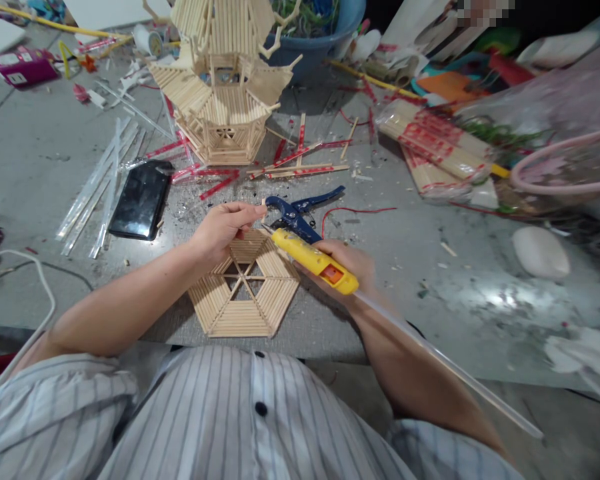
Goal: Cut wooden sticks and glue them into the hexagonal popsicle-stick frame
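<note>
My right hand (pixel 347 263) is wrapped round a yellow hot glue gun (pixel 313 259), its nozzle pointing up and left. A long clear glue stick (pixel 445 360) runs out of the gun's back end. Close to the nozzle, my left hand (pixel 227 227) pinches a short wooden stick piece (pixel 263 210) between thumb and fingertips. Below both hands a hexagonal panel of wooden sticks (pixel 243 317) lies flat on the table, with open gaps around its spoked centre. Just behind the gun is a blue-handled cutter (pixel 293 215), partly covered by it.
A tiered stick-built pagoda (pixel 225 100) stands at the back, before a blue basin (pixel 305 57). Left lie a black phone (pixel 141 200) and clear glue sticks (pixel 93 193). On the right are packs of wooden sticks (pixel 440 147) and a white computer mouse (pixel 540 252).
</note>
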`<state>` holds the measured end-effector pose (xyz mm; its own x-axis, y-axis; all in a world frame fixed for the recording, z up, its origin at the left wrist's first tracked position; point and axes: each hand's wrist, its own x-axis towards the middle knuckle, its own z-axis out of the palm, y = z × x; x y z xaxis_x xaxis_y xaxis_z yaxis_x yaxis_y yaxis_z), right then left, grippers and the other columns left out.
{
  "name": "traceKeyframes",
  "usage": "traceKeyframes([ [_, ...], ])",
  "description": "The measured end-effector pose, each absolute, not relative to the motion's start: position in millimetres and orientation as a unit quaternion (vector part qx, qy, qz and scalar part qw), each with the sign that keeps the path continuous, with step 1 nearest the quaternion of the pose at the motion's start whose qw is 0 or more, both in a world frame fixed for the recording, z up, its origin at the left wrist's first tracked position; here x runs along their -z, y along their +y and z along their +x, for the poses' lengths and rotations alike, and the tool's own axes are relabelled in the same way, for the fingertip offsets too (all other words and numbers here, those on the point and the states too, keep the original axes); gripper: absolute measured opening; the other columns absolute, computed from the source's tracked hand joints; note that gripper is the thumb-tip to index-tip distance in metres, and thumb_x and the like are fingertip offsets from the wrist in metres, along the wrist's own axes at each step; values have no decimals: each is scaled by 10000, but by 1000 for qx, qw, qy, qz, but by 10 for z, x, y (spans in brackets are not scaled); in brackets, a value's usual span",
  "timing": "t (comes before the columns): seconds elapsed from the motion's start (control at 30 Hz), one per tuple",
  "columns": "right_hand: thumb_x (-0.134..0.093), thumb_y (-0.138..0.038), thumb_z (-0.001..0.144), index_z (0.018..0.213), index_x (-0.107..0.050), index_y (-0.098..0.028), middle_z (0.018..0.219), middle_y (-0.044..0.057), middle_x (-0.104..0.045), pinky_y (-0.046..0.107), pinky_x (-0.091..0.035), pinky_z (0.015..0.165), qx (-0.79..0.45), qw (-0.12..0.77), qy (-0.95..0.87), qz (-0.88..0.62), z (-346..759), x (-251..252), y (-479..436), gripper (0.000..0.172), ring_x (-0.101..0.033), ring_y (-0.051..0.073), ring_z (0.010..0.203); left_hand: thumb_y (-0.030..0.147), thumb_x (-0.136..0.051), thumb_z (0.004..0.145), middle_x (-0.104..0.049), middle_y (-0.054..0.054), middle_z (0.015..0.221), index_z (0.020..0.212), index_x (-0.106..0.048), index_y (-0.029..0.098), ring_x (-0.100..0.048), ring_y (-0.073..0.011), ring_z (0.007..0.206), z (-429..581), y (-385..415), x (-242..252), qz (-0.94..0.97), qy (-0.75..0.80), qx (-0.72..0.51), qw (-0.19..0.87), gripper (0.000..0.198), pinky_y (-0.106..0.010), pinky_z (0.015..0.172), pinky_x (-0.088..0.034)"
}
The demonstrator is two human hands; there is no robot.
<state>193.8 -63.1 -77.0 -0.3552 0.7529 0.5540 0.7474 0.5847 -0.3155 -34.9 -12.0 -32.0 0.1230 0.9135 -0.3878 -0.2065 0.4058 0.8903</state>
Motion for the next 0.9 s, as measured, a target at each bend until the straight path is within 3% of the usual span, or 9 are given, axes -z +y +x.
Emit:
traceKeyframes([
  [0.37, -565, -469, 837, 854, -634, -239, 696, 5, -684, 276, -418, 491, -43, 323, -811, -485, 1948, 761, -650, 241, -614, 163, 544, 279, -782, 672, -474, 59, 506, 551, -555, 160, -369, -31, 445, -349, -121, 302, 340, 514, -415, 669, 283, -219, 463, -245],
  [0.9, -587, -532, 840, 861, -640, -235, 725, 15, -687, 275, -446, 530, -51, 336, -807, -484, 1953, 731, -667, 302, -638, 165, 585, 289, -781, 661, -479, 57, 503, 544, -558, 158, -382, -34, 453, -353, -113, 303, 347, 505, -412, 675, 284, -214, 472, -248],
])
